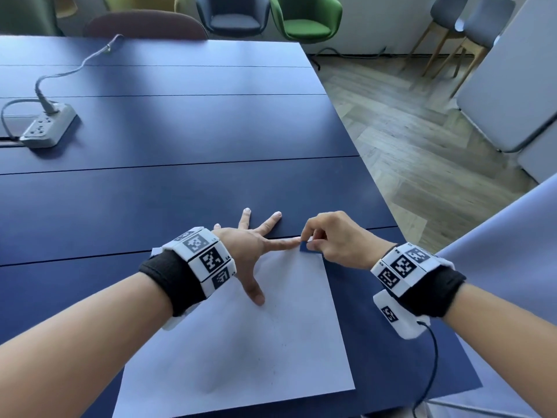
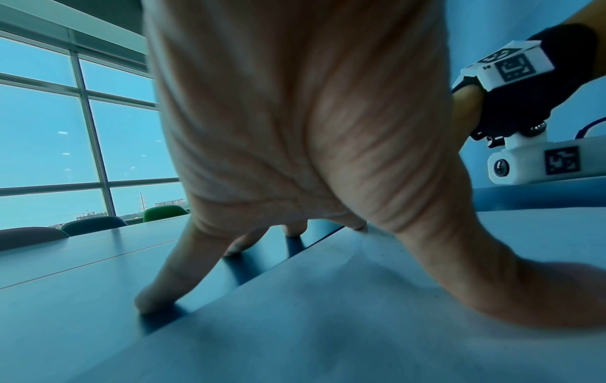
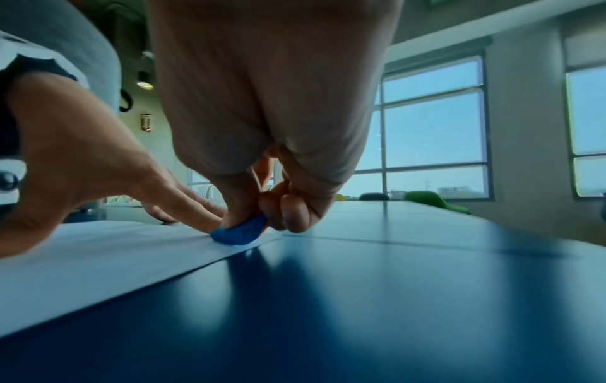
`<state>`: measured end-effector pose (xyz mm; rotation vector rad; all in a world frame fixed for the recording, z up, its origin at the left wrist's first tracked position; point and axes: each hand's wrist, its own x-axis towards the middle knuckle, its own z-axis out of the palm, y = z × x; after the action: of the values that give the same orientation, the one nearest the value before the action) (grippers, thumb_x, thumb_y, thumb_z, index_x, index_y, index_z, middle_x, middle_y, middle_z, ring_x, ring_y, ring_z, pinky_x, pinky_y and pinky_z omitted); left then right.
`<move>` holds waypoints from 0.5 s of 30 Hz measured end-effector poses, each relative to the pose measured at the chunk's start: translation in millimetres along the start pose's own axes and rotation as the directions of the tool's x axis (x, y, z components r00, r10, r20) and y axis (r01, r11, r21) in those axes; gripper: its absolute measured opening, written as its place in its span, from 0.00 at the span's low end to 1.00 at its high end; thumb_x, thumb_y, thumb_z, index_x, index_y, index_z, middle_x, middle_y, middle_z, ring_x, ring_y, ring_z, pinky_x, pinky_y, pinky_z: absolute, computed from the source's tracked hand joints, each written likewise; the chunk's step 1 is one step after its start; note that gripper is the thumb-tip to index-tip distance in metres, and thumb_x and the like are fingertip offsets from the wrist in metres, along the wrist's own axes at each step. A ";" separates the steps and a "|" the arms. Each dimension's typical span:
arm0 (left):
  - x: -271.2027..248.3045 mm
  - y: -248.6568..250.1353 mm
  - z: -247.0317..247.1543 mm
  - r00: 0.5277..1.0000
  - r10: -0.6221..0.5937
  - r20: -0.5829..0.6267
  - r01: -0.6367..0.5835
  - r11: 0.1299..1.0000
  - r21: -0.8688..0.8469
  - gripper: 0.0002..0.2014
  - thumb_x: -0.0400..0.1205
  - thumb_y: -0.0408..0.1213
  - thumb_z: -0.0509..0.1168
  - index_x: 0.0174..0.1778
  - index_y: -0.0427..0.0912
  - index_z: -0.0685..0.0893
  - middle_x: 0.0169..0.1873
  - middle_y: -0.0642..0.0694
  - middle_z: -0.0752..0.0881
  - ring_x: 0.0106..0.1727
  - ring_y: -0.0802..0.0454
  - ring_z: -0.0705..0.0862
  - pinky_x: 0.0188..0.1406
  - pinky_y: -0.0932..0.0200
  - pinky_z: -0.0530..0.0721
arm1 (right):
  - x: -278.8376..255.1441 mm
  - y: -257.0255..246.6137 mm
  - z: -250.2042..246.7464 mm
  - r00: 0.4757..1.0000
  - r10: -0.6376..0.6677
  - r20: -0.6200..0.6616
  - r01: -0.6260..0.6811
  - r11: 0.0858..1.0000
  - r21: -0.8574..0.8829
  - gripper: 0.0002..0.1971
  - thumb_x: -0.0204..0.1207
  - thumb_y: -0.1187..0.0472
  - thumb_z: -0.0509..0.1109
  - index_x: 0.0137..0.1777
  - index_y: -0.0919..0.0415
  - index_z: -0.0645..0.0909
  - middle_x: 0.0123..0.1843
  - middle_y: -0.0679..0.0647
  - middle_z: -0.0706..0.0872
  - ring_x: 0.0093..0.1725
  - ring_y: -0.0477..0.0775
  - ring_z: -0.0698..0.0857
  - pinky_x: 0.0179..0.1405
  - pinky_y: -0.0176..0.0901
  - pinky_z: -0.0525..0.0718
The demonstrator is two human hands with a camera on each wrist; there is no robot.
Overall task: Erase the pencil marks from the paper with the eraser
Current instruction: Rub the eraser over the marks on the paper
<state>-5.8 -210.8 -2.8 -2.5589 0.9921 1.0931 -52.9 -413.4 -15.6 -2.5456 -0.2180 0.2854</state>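
A white sheet of paper (image 1: 271,342) lies on the dark blue table (image 1: 180,191), near its front right corner. Faint pencil specks show on the sheet near its middle. My left hand (image 1: 256,245) is spread flat, its thumb and index finger pressing the sheet's far part and the other fingers on the table. My right hand (image 1: 328,239) pinches a small blue eraser (image 3: 239,232) between thumb and fingers and holds it down on the paper's far right corner, right beside the left index fingertip (image 3: 203,220). In the head view the eraser (image 1: 306,247) shows only as a dark patch.
A grey power strip (image 1: 48,125) with its cable lies at the table's far left. The table's right edge (image 1: 376,182) runs close to my right hand, with wooden floor beyond. Chairs (image 1: 304,16) stand past the far edge.
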 end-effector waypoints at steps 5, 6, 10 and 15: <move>1.2 -0.8 0.6 1.000 -0.001 0.004 0.001 1.000 -0.010 0.63 0.59 0.63 0.82 0.69 0.90 0.33 0.78 0.65 0.23 0.82 0.33 0.27 0.67 0.13 0.55 | -12.6 -5.5 4.4 0.983 -0.002 0.183 -0.005 0.999 0.039 0.06 0.73 0.66 0.73 0.43 0.54 0.89 0.39 0.50 0.88 0.38 0.47 0.86 0.37 0.34 0.84; 1.1 -0.2 0.1 1.000 -0.001 0.008 0.001 1.000 -0.008 0.63 0.60 0.63 0.81 0.69 0.90 0.33 0.78 0.64 0.23 0.82 0.33 0.27 0.67 0.13 0.55 | -10.6 -6.4 3.0 0.983 -0.001 0.184 -0.003 1.000 0.023 0.07 0.73 0.66 0.73 0.43 0.54 0.89 0.39 0.51 0.88 0.38 0.48 0.86 0.37 0.34 0.84; 2.2 0.4 0.3 1.000 -0.011 0.004 0.011 1.000 0.017 0.63 0.59 0.64 0.81 0.67 0.91 0.31 0.79 0.65 0.23 0.82 0.33 0.28 0.68 0.15 0.60 | 1.5 -0.2 2.3 0.999 0.047 0.002 -0.047 0.998 0.050 0.06 0.73 0.67 0.72 0.42 0.57 0.88 0.34 0.48 0.83 0.34 0.45 0.82 0.36 0.35 0.77; 2.9 0.5 0.1 1.000 -0.013 0.023 0.013 1.000 0.009 0.63 0.59 0.62 0.82 0.68 0.90 0.33 0.78 0.65 0.22 0.81 0.32 0.27 0.67 0.13 0.57 | -19.3 -8.3 5.2 0.973 0.041 0.228 -0.056 0.997 0.059 0.08 0.72 0.68 0.72 0.39 0.54 0.88 0.34 0.48 0.85 0.31 0.42 0.81 0.32 0.29 0.78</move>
<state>-4.7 -212.6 -4.8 -2.5358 0.9714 1.1097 -73.5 -408.0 -12.2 -2.4546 -0.2288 0.5942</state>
